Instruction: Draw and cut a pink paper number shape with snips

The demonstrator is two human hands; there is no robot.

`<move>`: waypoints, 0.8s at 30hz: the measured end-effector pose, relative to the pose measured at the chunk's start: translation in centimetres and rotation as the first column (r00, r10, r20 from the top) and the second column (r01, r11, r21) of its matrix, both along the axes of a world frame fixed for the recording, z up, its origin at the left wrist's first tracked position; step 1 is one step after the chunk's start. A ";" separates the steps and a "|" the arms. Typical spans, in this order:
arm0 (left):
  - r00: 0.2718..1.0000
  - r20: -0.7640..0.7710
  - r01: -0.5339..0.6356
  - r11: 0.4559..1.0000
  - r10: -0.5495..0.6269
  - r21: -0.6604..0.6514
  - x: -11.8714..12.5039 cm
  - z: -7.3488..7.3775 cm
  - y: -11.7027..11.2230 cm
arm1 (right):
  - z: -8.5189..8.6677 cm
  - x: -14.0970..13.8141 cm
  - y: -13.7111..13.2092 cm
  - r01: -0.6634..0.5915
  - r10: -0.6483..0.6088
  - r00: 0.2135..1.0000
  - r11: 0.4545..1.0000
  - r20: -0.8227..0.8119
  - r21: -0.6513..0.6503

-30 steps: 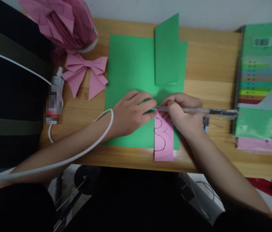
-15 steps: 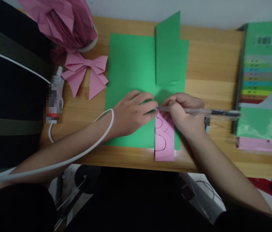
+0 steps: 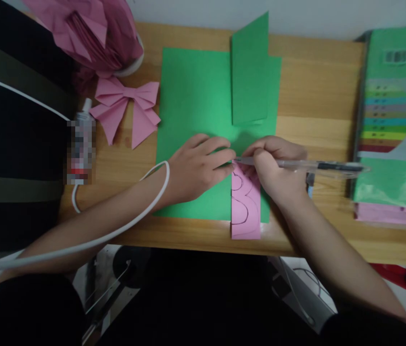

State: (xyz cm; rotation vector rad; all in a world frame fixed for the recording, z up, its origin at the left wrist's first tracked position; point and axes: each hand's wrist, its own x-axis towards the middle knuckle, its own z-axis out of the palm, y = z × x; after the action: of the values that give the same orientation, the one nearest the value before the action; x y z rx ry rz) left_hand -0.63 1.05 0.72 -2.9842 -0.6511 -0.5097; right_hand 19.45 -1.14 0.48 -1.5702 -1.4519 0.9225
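Note:
My right hand grips a clear pen with a black part toward its far end. The pen's tip rests at the upper left of a narrow pink paper, which carries curved black outlines. My left hand lies with its fingers apart, its fingertips at the upper left edge of that pink paper. Both hands are over a green sheet of paper. The pink paper overhangs the green sheet's near edge. A folded green paper stands on the sheet beyond my hands.
A folded pink paper bow lies left of the sheet, beside a tube. Behind them is a crumpled pink bundle. A paper pack lies at the right. A white cable loops across my left forearm.
Almost nothing differs. The whole view has shifted slightly, while both hands, the pen and the pink paper keep nearly the same places.

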 end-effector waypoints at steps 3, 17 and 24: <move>1.000 0.027 0.004 1.000 -0.005 0.010 0.0 -0.3 0.0 | 0.0 0.0 0.0 -0.007 0.007 1.000 1.000 -0.011 0.004; 1.000 0.022 0.012 1.000 -0.011 -0.007 0.0 0.0 0.0 | 0.2 -0.1 0.0 0.027 -0.027 1.000 0.999 -0.012 -0.040; 1.000 -0.005 0.013 0.999 -0.013 -0.031 0.1 -0.1 0.0 | 0.2 -0.1 0.0 0.024 -0.024 1.000 0.999 -0.016 -0.032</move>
State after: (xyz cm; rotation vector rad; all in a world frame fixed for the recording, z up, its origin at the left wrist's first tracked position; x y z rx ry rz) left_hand -0.56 1.06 0.63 -3.0196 -0.6451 -0.4968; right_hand 19.35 -1.10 0.73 -1.5961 -1.4102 0.9470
